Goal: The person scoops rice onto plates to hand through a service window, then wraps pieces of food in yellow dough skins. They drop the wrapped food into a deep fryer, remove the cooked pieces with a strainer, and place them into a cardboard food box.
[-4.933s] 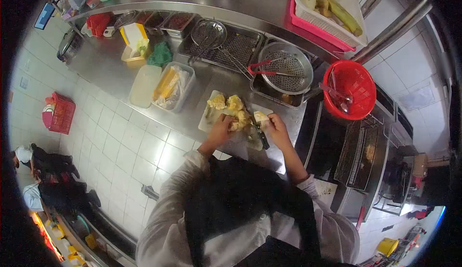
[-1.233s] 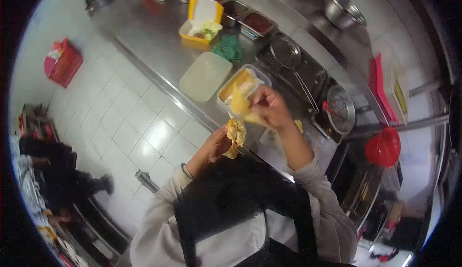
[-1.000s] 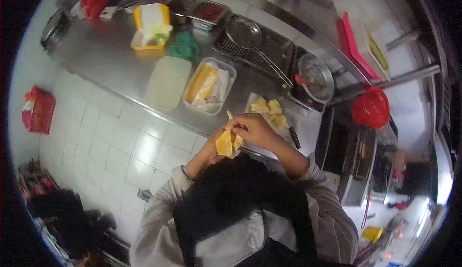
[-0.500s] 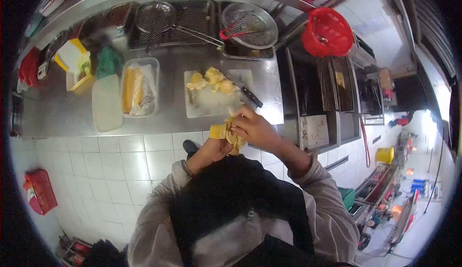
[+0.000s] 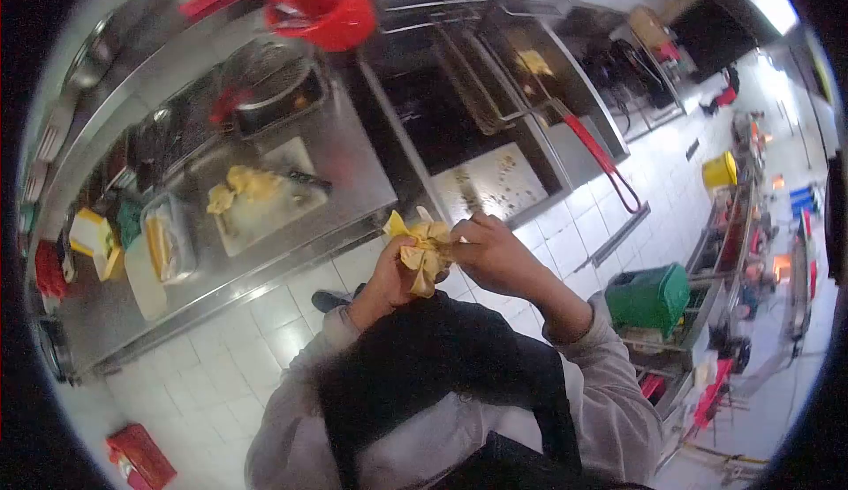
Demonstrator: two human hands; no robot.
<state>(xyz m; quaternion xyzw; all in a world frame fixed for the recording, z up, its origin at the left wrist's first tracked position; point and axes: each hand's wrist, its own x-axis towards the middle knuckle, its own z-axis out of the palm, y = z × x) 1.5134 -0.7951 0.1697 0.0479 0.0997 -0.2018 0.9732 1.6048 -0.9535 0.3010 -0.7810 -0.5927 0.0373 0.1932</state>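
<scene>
While both hands meet just beyond the black apron (image 5: 428, 357), the yellow bundle (image 5: 426, 247) sits between them, off the counter (image 5: 358, 163) and out past its near edge. Its thin flaps splay in several directions, so no clear long axis can be made out. The left hand (image 5: 391, 280) is on the bundle's left and lower side, closed around it with the thumb against the flaps. The right hand (image 5: 499, 256) comes in from the right, fingers bent and tips drawn together at the bundle's right side; whether they pinch a flap or only touch it, I cannot tell, as the fingers hide the spot. Forward and to the left, the cutting board (image 5: 256, 229) lies on the counter, nearer to the left hand than to the right. Yellow lumps (image 5: 252, 182) rest along its far side, with a black-handled knife (image 5: 309, 180) just right of them. Farther left are a plastic tub (image 5: 182, 244) with yellow food inside and, beside it, a pale lid (image 5: 144, 282).
</scene>
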